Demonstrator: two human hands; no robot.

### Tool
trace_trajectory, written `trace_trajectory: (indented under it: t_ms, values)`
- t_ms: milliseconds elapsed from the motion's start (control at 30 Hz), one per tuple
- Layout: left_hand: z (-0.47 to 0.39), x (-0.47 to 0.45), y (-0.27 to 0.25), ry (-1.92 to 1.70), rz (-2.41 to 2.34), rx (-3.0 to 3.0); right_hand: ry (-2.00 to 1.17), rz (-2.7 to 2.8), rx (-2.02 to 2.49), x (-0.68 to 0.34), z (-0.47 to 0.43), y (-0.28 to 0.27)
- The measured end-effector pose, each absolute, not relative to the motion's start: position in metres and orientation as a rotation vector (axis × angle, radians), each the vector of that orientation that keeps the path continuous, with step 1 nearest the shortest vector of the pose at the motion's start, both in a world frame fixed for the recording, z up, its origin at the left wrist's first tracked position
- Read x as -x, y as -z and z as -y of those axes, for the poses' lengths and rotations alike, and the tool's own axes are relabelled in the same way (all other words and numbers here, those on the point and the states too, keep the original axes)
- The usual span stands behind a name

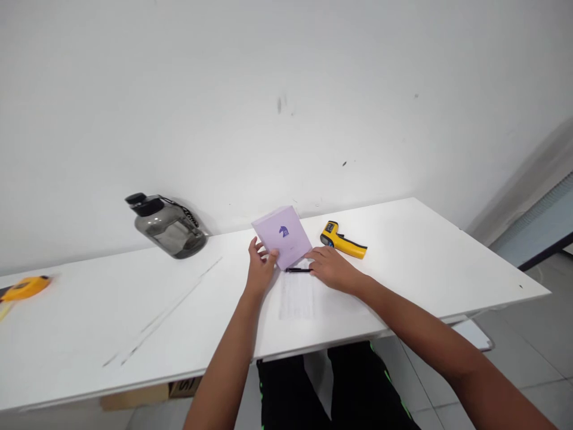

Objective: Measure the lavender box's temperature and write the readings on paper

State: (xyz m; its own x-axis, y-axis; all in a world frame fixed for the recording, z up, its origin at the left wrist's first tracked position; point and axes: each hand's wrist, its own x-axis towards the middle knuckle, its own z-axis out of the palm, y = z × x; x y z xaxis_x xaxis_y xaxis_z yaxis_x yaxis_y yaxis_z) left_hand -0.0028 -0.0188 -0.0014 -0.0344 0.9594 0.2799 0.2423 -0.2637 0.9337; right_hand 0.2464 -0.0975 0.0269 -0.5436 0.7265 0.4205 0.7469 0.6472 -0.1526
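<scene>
My left hand (262, 269) grips a light purple box (286, 239) by its lower left side. The thumb lies on the front face and the other fingers are spread along the side edge. A dark blue horse-head mark is printed on the box, which is tilted above the table. At the box's lower right corner is my right hand (331, 267), its fingers stretched out and the index finger at the corner. Its other fingertips cover one end of a black pen (296, 270). Beneath lies a sheet of paper (296, 298) with faint print.
A yellow infrared thermometer (344, 240) lies right of the box. A grey water bottle (168, 227) with a black lid stands against the wall on the left. An orange tape measure (27, 288) sits at the far left of the white table (447, 263).
</scene>
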Motion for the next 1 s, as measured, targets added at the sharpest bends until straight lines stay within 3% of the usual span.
trace_trajectory:
  t_ms: [200, 467, 700, 1000]
  values:
    - [0.023, 0.007, -0.002, -1.294, -1.251, -1.675, -0.407, 1.86, 1.464, -0.267, 0.108, -0.041]
    - [0.023, 0.007, -0.001, -1.286, -1.304, -1.665, -0.409, 1.804, 0.965, -0.249, 0.1, -0.015]
    - [0.027, 0.001, -0.007, -1.351, -1.25, -1.488, -0.754, 1.654, 1.438, -0.249, 0.094, -0.013]
    - [0.032, -0.003, -0.013, -1.416, -1.213, -1.462, -0.849, 1.688, 1.445, -0.244, 0.09, -0.012]
